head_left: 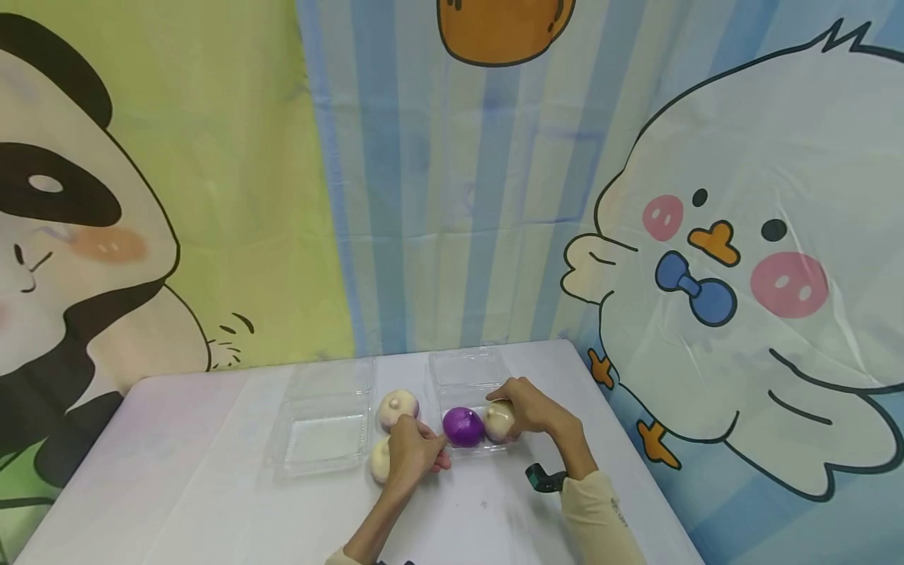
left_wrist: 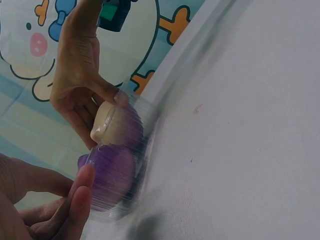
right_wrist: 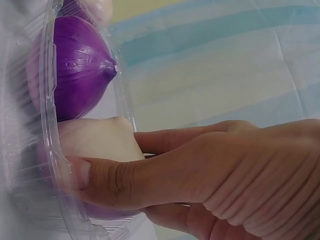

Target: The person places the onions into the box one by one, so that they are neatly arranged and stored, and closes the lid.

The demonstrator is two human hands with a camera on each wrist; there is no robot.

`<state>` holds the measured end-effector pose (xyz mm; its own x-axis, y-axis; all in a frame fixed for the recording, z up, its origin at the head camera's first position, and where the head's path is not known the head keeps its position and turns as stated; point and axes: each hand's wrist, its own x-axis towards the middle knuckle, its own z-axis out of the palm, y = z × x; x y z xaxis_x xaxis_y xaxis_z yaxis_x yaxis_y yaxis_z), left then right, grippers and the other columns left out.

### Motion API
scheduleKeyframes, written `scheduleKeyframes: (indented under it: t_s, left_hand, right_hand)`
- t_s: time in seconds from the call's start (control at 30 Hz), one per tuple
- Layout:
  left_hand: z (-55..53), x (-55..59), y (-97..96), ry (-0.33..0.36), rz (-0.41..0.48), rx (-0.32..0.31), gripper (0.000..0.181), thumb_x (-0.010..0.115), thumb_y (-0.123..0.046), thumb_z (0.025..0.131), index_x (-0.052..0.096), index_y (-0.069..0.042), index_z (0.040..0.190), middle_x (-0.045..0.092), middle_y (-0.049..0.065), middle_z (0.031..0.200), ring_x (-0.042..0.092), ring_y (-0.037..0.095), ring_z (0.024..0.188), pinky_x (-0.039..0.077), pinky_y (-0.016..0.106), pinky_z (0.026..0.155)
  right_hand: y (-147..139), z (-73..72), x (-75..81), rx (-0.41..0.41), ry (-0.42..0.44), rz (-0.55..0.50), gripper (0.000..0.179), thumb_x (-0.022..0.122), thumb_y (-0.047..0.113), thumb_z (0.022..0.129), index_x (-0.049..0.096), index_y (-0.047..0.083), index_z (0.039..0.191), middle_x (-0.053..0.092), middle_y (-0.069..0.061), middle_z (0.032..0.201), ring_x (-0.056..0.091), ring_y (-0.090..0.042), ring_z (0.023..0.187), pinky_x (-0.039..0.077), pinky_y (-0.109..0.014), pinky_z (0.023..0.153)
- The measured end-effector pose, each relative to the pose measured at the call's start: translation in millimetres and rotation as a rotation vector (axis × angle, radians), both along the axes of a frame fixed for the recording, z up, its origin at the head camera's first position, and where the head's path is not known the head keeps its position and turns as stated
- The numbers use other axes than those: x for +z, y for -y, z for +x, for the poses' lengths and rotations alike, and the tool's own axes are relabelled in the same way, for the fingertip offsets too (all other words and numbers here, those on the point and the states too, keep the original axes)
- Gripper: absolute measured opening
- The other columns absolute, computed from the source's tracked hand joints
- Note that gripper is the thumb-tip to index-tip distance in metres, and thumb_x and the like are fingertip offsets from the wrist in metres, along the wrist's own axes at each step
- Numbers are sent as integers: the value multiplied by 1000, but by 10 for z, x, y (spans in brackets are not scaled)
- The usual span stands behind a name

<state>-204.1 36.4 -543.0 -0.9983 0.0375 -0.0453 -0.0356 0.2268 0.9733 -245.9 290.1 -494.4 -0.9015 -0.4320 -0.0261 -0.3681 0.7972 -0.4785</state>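
My right hand (head_left: 528, 406) grips a cream-white onion (right_wrist: 100, 140), its thumb over the near side at the box rim. The onion sits in a clear plastic clamshell box (head_left: 472, 453), beside a glossy purple onion (head_left: 463, 427) with a pointed tip. At the box's left edge, my left hand (head_left: 415, 451) pinches the rim with bent fingers (left_wrist: 82, 182); part of the grasp is hidden. Just left of that hand lie two more white onions, a far one (head_left: 399, 408) and a near one (head_left: 380, 461), the latter partly covered by the hand.
A second clear clamshell box (head_left: 282, 451) lies open on the left of the white table (head_left: 233, 502). The right box's raised lid (head_left: 466, 367) lies toward the back. A cartoon-printed curtain (head_left: 438, 196) hangs behind the table. A dark wrist device (head_left: 545, 479) is on the right wrist.
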Motion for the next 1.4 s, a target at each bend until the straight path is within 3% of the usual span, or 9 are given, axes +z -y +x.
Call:
scheduleKeyframes:
  t_s: [0.47, 1.13, 1.4]
  left_hand:
    - [-3, 4, -13, 6, -8, 15, 20, 82, 0, 91, 70, 5, 75, 70, 11, 52, 69, 16, 42, 62, 33, 43]
    - [12, 11, -15, 19, -17, 12, 18, 81, 3, 91, 69, 6, 77, 70, 11, 53, 70, 16, 42, 62, 33, 44]
    - [6, 9, -8, 6, -24, 11, 17, 81, 2, 90, 71, 7, 77, 71, 11, 53, 70, 16, 42, 62, 33, 44]
  right_hand:
    - [-6, 2, 30, -45, 65, -2, 74, 103, 0, 64, 75, -3, 133, 79, -18, 128, 66, -29, 112, 63, -52, 99]
    - [-45, 24, 35, -28, 46, -17, 80, 105, 4, 64, 72, -5, 136, 77, -23, 131, 69, -31, 114, 63, -50, 98]
    - [-67, 28, 56, -35, 43, -32, 81, 105, 9, 67, 71, -3, 139, 75, -24, 134, 69, -39, 117, 59, -62, 107]
